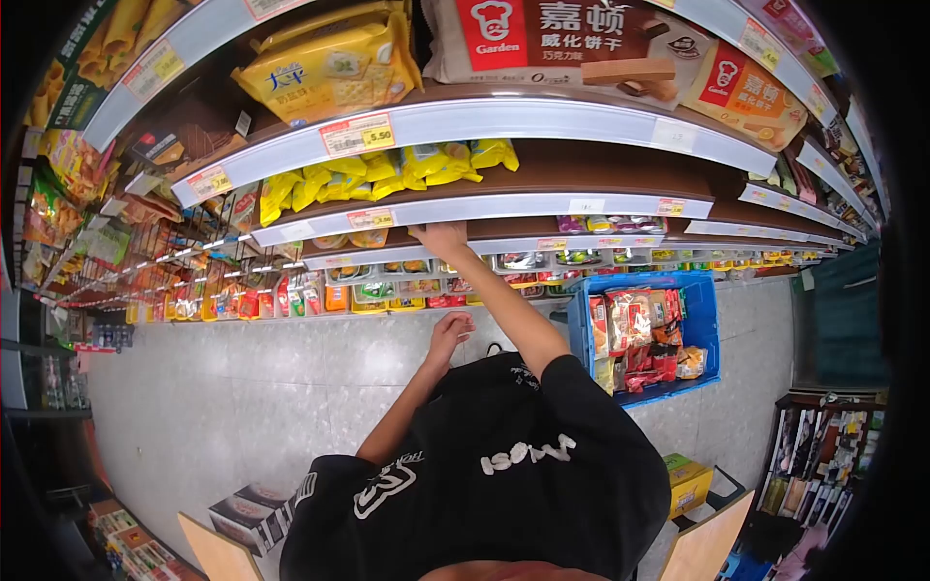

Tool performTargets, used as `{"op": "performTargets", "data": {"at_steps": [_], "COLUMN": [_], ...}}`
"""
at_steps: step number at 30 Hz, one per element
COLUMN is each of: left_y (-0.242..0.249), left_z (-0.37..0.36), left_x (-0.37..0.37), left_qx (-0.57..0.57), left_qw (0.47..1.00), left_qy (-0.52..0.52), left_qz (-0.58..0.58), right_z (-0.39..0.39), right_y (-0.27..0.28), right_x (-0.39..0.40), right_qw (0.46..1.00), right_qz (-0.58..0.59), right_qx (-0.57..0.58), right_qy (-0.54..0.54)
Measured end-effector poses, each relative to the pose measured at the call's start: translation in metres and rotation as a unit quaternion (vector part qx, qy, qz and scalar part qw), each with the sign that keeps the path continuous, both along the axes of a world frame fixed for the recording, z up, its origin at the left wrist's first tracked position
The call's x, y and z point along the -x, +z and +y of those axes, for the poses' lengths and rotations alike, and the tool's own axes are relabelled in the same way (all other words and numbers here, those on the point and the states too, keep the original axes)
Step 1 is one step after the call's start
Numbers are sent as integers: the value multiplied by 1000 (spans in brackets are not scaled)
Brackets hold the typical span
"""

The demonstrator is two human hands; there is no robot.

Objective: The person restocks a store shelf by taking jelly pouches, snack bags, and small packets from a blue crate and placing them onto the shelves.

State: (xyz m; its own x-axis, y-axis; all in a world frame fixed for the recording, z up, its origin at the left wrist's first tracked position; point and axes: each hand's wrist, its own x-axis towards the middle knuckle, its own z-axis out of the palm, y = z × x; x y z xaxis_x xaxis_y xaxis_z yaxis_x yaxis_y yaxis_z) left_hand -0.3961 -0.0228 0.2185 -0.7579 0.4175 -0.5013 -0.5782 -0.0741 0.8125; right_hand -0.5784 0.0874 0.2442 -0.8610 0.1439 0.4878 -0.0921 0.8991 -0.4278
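Note:
My right hand [443,238] reaches into a lower shelf, just under a white price rail [504,206]. Its fingertips are hidden by the rail and shelf, so I cannot make out what they hold or touch. Left of it on that shelf are orange-yellow packets [368,238]. My left hand [450,335] hangs in front of the shelving with loosely bent fingers and nothing in it. Yellow bags [387,174] lie in a row on the shelf above my right hand.
On the floor to the right stands a blue crate [578,334] holding several snack packets [632,320]. Large wafer packs [572,44] and yellow cracker packs [329,68] fill a higher shelf. Boxes [254,513] and a yellow carton [688,484] sit behind me.

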Motion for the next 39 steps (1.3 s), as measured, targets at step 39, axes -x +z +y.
{"op": "performTargets", "data": {"at_steps": [39], "left_y": [-13], "left_z": [11], "left_x": [-6], "left_qx": [-16], "left_qw": [1000], "left_qy": [-16], "left_qz": [5], "right_z": [306], "right_y": [15], "right_x": [-94], "right_qw": [926], "right_qz": [-145], "right_qx": [-287], "right_qy": [-197]}}
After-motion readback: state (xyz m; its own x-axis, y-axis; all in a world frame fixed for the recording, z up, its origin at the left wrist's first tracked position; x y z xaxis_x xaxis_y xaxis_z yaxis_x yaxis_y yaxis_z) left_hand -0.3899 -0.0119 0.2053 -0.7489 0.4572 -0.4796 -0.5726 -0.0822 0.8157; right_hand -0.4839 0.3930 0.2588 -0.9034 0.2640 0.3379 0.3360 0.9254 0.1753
